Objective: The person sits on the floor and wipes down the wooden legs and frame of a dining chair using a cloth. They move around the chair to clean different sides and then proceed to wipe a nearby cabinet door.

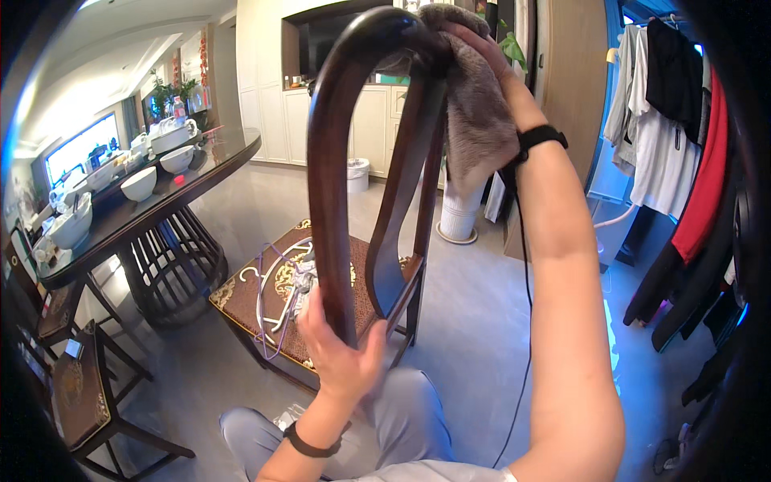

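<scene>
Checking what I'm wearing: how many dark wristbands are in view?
2: the left wristband is below the left hand; the right wristband is below the right hand, on the grey-brown cloth's side. Neither wrist is hidden.

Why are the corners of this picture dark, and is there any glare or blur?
In the head view, the fisheye lens leaves a black, rounded border; that head view also shows glossy highlights on the near chair and bluish light on the floor; in the head view, the trousers look slightly soft.

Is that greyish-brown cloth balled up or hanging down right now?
The cloth is mostly hanging down: below the right hand, it drapes beside the wooden chair back, lower edge free.
</scene>
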Motion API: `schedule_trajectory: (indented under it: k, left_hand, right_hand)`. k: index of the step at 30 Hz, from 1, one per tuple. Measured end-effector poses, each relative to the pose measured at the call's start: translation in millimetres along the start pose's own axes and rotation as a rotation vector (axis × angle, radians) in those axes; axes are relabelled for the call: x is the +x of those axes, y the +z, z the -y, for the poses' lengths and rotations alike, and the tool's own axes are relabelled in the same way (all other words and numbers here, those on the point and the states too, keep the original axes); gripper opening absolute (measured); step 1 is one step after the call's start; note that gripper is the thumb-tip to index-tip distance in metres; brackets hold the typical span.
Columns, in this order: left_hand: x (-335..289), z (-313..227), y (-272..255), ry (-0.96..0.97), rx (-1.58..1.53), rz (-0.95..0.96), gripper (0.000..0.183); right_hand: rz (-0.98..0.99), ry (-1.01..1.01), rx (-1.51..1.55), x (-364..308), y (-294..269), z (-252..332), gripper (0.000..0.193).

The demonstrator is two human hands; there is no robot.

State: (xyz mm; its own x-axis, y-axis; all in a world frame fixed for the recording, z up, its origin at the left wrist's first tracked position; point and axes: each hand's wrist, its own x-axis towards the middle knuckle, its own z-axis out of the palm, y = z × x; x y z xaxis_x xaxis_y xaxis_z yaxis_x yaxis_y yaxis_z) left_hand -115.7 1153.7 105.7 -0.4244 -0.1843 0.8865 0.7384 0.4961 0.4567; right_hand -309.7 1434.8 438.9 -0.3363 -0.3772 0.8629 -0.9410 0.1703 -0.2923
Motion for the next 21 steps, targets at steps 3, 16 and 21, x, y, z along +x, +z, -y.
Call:
schedule_trajectory:
  k: [3,16,21]
  left_hand:
    - [7,-16,0,0.325,0.046,-0.004,0.067]
    - [3,10,105,-0.227,-0.077,0.328,0.103]
    - [2,5,120,-0.195,-0.081,0.329,0.1]
  right_hand:
    - [-0.046,0.153,0.074,1,-30,-38,0.038]
    - [-0.533,0.614,0.656,-68,-13,-170,0.068]
    - [-0.305,0.691,0.7,-129,23,-205,0.038]
